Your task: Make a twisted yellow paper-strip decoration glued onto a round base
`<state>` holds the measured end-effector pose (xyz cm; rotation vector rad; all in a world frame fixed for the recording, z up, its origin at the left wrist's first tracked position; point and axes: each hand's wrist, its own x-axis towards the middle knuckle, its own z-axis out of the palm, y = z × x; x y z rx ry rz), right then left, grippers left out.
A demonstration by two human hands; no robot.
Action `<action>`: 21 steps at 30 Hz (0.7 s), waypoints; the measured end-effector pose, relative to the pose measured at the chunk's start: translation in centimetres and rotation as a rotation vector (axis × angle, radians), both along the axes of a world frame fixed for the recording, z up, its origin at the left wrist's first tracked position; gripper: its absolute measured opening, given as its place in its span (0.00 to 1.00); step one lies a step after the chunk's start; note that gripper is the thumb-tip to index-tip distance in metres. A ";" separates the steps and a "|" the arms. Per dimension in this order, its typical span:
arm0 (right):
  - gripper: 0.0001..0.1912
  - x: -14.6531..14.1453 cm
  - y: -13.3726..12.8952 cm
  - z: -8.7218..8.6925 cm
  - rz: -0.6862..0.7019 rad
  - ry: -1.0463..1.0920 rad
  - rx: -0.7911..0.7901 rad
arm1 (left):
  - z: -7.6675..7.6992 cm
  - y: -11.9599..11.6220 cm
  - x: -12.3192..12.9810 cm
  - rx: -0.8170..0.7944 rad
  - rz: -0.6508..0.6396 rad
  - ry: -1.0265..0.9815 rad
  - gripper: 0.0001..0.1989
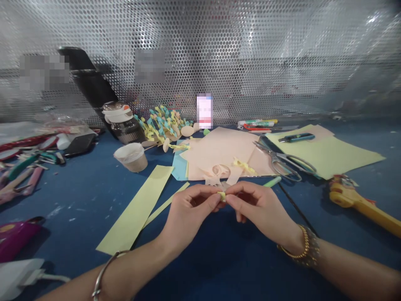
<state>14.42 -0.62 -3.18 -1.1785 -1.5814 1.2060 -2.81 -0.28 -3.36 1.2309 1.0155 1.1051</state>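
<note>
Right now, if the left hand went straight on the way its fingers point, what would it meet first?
Beyond the small yellow paper it pinches, the left hand would most likely meet the right hand first, which faces it from the other side; how exactly they line up in depth is unclear.

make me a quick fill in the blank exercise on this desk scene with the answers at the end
The left hand and the right hand pinch a small paper piece coloured ____.
The hand nearest the gold bracelet is the ____ one.
The white cup stands to the ____ of the scissors.

Missing words: yellow; right; left.
</note>
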 end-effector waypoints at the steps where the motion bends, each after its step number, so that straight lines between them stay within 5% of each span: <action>1: 0.08 0.0 0.0 0.0 -0.003 -0.012 0.014 | 0.1 0.0 0.0 -0.008 -0.007 -0.003 0.04; 11: 0.06 0.3 0.4 -0.1 -0.034 -0.126 0.163 | -0.3 0.3 0.0 -0.174 -0.029 -0.102 0.09; 21: 0.05 0.4 0.5 0.1 -0.045 -0.232 0.505 | -0.4 0.6 -0.1 -0.284 -0.103 -0.192 0.07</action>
